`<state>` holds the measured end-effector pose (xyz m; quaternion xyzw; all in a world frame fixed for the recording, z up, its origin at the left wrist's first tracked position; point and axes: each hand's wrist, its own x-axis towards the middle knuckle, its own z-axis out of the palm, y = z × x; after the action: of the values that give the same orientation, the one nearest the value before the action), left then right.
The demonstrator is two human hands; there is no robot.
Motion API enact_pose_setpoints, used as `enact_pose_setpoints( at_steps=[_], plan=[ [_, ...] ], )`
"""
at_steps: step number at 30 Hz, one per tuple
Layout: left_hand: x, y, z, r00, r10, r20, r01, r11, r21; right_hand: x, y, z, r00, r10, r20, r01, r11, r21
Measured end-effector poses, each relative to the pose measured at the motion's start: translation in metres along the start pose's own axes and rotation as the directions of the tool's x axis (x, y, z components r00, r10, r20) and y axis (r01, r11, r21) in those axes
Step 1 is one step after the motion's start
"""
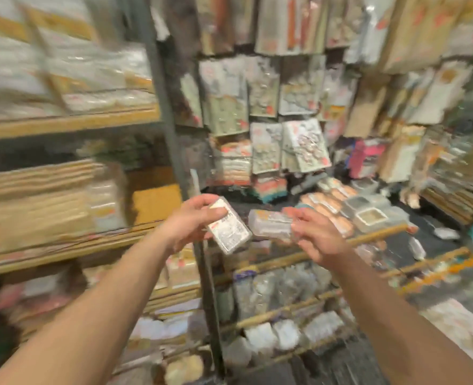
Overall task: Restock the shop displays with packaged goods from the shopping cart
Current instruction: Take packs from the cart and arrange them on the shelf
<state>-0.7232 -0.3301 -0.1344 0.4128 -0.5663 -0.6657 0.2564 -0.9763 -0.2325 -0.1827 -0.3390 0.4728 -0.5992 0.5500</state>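
Head view, blurred: left grip (192, 218) curls round a clear pack (229, 232), thumb on top. Right grip (317, 234) pinches another clear box (271, 225), apparently by its end. Beyond both, boxes lie on a dark shelf (396, 245).

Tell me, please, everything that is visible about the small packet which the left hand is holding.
The small packet is a flat, rectangular pack in clear glossy plastic, with rounded corners. Its contents look whitish-grey, and a small red mark sits near its left edge; blur hides any text. It is tilted, its long side running from upper left to lower right. The left hand holds it by the upper end, thumb on the front face. It is in the air before the shelves, close to the packet in the right hand, seemingly not touching it.
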Motion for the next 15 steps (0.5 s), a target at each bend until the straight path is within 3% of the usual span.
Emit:
enact_pose_setpoints(
  at_steps=[6, 15],
  plan=[
    [-0.071, 0.015, -0.076, 0.976, 0.015, -0.216, -0.021, 0.999, -0.025, 0.031, -0.001, 0.111, 0.930, -0.063, 0.363, 0.072, 0.997, -0.012],
    [-0.111, 0.007, -0.107, 0.934, -0.011, -0.356, 0.030, 0.998, 0.048, 0.060, 0.012, 0.170, 0.856, 0.124, 0.502, -0.081, 0.991, -0.106]
  ],
)
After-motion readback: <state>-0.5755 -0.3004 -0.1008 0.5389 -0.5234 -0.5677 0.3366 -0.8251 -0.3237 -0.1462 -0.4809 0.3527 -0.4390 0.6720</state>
